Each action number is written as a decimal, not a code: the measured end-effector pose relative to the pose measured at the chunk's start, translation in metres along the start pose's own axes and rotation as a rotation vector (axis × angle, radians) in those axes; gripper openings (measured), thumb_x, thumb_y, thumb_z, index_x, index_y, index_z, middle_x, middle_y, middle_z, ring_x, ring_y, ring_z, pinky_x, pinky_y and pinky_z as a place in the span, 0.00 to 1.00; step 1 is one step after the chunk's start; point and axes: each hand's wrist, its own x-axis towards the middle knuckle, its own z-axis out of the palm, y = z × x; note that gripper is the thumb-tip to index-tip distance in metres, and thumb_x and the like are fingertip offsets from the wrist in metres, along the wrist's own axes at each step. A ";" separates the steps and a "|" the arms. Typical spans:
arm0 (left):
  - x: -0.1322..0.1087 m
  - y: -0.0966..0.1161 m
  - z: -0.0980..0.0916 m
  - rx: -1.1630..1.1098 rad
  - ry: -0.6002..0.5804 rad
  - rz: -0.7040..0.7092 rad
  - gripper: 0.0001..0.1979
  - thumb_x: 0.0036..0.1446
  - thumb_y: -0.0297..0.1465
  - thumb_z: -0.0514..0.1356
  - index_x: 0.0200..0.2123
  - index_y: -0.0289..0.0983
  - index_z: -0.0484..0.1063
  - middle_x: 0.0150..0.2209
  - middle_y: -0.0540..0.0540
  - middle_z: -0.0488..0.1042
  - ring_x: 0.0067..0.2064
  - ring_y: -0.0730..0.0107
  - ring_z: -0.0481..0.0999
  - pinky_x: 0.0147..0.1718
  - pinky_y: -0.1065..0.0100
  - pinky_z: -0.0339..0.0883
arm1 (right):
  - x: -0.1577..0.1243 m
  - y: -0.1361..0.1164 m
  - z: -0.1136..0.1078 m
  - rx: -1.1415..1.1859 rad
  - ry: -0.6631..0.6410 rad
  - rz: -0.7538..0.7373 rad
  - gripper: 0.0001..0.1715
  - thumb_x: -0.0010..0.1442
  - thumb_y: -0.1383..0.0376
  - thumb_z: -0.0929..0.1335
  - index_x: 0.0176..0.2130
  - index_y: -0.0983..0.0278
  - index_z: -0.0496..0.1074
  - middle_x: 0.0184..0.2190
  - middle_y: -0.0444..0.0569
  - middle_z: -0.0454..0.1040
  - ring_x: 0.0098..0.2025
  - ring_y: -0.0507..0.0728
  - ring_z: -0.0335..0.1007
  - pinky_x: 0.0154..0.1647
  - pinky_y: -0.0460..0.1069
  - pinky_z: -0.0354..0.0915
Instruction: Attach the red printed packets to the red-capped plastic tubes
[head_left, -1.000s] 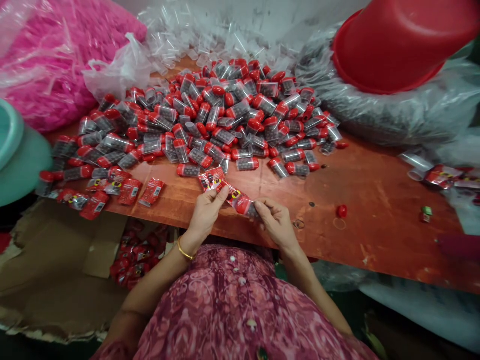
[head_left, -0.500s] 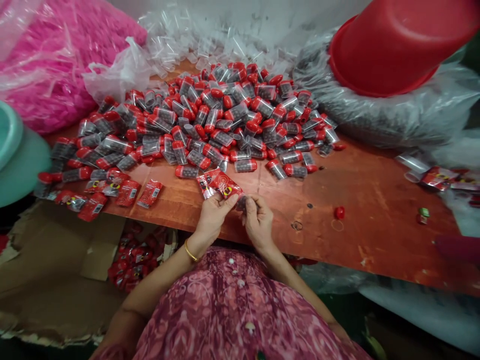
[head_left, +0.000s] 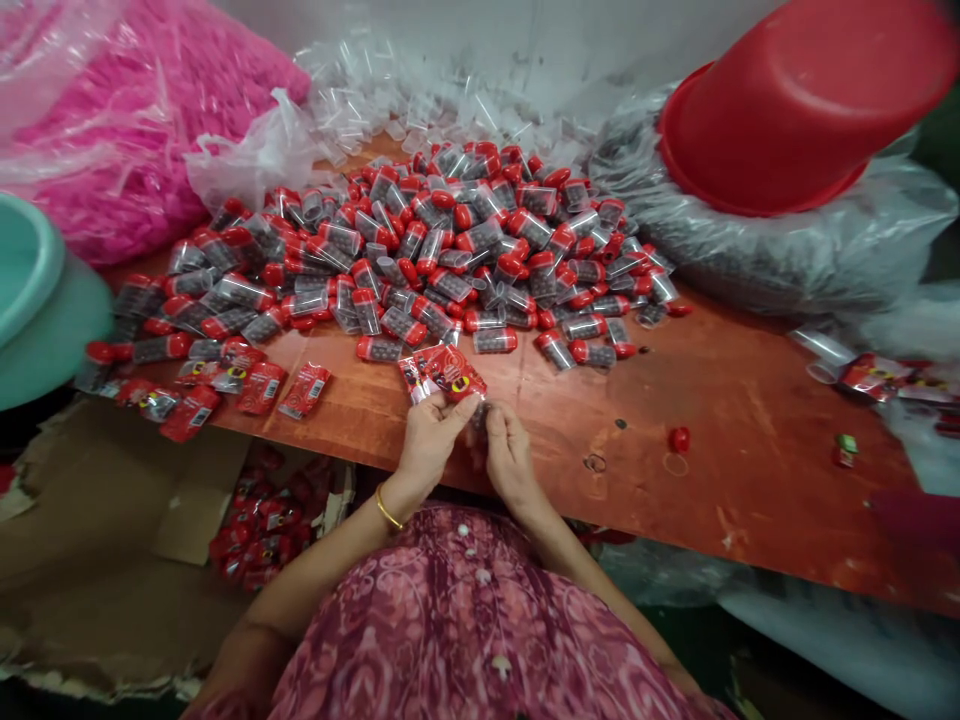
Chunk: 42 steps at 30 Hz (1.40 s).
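My left hand (head_left: 431, 440) pinches a few red printed packets (head_left: 454, 372), fanned out above the table's front edge. Close beside it, my right hand (head_left: 512, 455) is closed with its thumb on top, holding what looks like a clear tube with dark contents (head_left: 480, 414). The fingers cover most of that tube, and its lower end is blurred. Beyond both hands spreads a heap of clear, red-capped tubes (head_left: 450, 240) filled with dark pieces. To the left, several more red packets (head_left: 305, 390) lie along the edge.
A red bucket (head_left: 787, 110) stands upside down on a clear bag of dark pieces (head_left: 750, 240). At left are a pink-filled bag (head_left: 142, 130) and a pale green tub (head_left: 52, 310). Below the table, a cardboard box (head_left: 97, 520) holds red packets. A red cap (head_left: 679, 439) lies at right.
My right hand has shifted slightly down and left, and the dark-filled tube between the hands has dropped a little. The left hand keeps hold of the packets. The view has tilted slightly.
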 end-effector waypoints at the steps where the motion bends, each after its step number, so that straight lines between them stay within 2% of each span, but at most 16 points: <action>1: 0.002 0.003 -0.002 0.016 -0.013 0.003 0.15 0.37 0.38 0.69 0.26 0.33 0.75 0.23 0.50 0.75 0.24 0.77 0.70 0.26 0.73 0.65 | 0.001 0.000 -0.003 -0.054 -0.040 -0.019 0.19 0.63 0.51 0.57 0.34 0.62 0.65 0.21 0.40 0.66 0.20 0.48 0.60 0.20 0.44 0.59; 3: 0.006 0.011 -0.007 0.066 -0.073 0.003 0.15 0.35 0.37 0.70 0.25 0.33 0.75 0.25 0.49 0.76 0.27 0.75 0.72 0.29 0.72 0.67 | 0.003 0.000 -0.008 -0.122 -0.080 -0.068 0.18 0.63 0.52 0.58 0.34 0.62 0.66 0.24 0.42 0.67 0.24 0.50 0.63 0.25 0.45 0.61; 6: 0.010 0.022 -0.012 0.114 -0.164 0.031 0.14 0.35 0.35 0.70 0.25 0.33 0.75 0.27 0.48 0.77 0.29 0.72 0.73 0.33 0.70 0.68 | 0.005 -0.004 -0.012 -0.132 -0.146 -0.108 0.17 0.64 0.54 0.58 0.36 0.62 0.67 0.25 0.43 0.68 0.26 0.50 0.63 0.28 0.46 0.62; 9: 0.008 0.026 -0.012 0.126 -0.145 0.082 0.12 0.39 0.35 0.69 0.27 0.33 0.76 0.27 0.47 0.77 0.30 0.71 0.74 0.35 0.68 0.69 | 0.003 -0.005 -0.012 -0.139 -0.191 -0.149 0.15 0.64 0.56 0.58 0.39 0.62 0.67 0.28 0.44 0.68 0.28 0.51 0.64 0.30 0.46 0.63; 11: 0.006 0.024 -0.011 0.107 -0.134 0.063 0.12 0.39 0.34 0.69 0.26 0.33 0.75 0.26 0.47 0.76 0.29 0.71 0.74 0.33 0.68 0.68 | 0.000 -0.005 -0.012 -0.143 -0.192 -0.169 0.14 0.63 0.57 0.59 0.40 0.61 0.67 0.28 0.44 0.69 0.28 0.51 0.65 0.30 0.47 0.63; 16: 0.004 0.015 -0.007 0.051 -0.194 -0.026 0.11 0.37 0.32 0.69 0.24 0.33 0.74 0.23 0.49 0.75 0.28 0.73 0.72 0.31 0.70 0.67 | -0.002 -0.006 -0.013 -0.142 -0.188 -0.185 0.12 0.62 0.57 0.60 0.38 0.61 0.66 0.25 0.43 0.68 0.28 0.52 0.65 0.30 0.47 0.64; 20: 0.004 0.006 -0.006 0.103 -0.174 -0.016 0.11 0.39 0.33 0.69 0.26 0.33 0.74 0.24 0.49 0.75 0.29 0.72 0.73 0.32 0.69 0.68 | -0.003 0.002 -0.012 -0.110 -0.174 -0.147 0.13 0.62 0.55 0.60 0.39 0.61 0.65 0.25 0.43 0.67 0.27 0.52 0.64 0.28 0.47 0.63; 24: 0.002 0.002 -0.008 0.090 -0.211 0.023 0.15 0.43 0.38 0.67 0.32 0.34 0.76 0.29 0.46 0.77 0.29 0.71 0.74 0.32 0.69 0.68 | -0.002 0.014 -0.015 -0.078 -0.229 -0.089 0.14 0.64 0.55 0.57 0.40 0.61 0.63 0.23 0.40 0.65 0.23 0.50 0.62 0.26 0.46 0.62; 28: 0.005 0.000 -0.014 0.182 -0.258 0.179 0.16 0.47 0.38 0.64 0.38 0.35 0.76 0.38 0.44 0.79 0.39 0.67 0.76 0.41 0.67 0.69 | 0.005 0.016 -0.027 -0.293 -0.190 -0.189 0.14 0.65 0.57 0.57 0.40 0.61 0.64 0.27 0.44 0.70 0.29 0.52 0.66 0.32 0.48 0.63; 31: 0.008 -0.007 -0.022 0.377 -0.317 0.259 0.14 0.51 0.35 0.62 0.41 0.36 0.75 0.41 0.43 0.78 0.43 0.65 0.76 0.47 0.64 0.66 | 0.012 0.017 -0.041 -0.548 -0.139 -0.340 0.14 0.63 0.57 0.60 0.41 0.62 0.68 0.37 0.52 0.73 0.39 0.58 0.67 0.41 0.54 0.63; 34: 0.010 -0.017 -0.027 0.542 -0.353 0.302 0.14 0.52 0.34 0.61 0.43 0.37 0.75 0.42 0.44 0.78 0.44 0.64 0.76 0.47 0.64 0.66 | 0.017 0.018 -0.057 -0.649 -0.132 -0.403 0.17 0.61 0.56 0.63 0.46 0.62 0.69 0.44 0.55 0.73 0.46 0.61 0.67 0.47 0.57 0.60; 36: 0.010 -0.022 -0.029 0.577 -0.340 0.316 0.14 0.53 0.34 0.61 0.43 0.38 0.75 0.41 0.44 0.79 0.43 0.64 0.77 0.47 0.64 0.67 | 0.020 0.018 -0.065 -0.631 -0.179 -0.402 0.17 0.62 0.57 0.61 0.48 0.60 0.69 0.42 0.53 0.75 0.44 0.59 0.68 0.45 0.56 0.61; 39: 0.009 -0.023 -0.029 0.585 -0.329 0.328 0.14 0.53 0.34 0.61 0.43 0.38 0.75 0.40 0.44 0.79 0.41 0.64 0.77 0.45 0.65 0.68 | 0.025 0.016 -0.071 -0.603 -0.240 -0.412 0.15 0.63 0.58 0.60 0.42 0.59 0.73 0.33 0.49 0.76 0.37 0.57 0.70 0.41 0.53 0.62; 42: 0.009 -0.021 -0.030 0.611 -0.320 0.361 0.13 0.52 0.33 0.61 0.42 0.37 0.75 0.39 0.44 0.79 0.40 0.65 0.78 0.43 0.65 0.69 | 0.030 0.012 -0.072 -0.608 -0.239 -0.468 0.13 0.62 0.58 0.62 0.37 0.59 0.74 0.29 0.47 0.76 0.32 0.56 0.69 0.38 0.53 0.61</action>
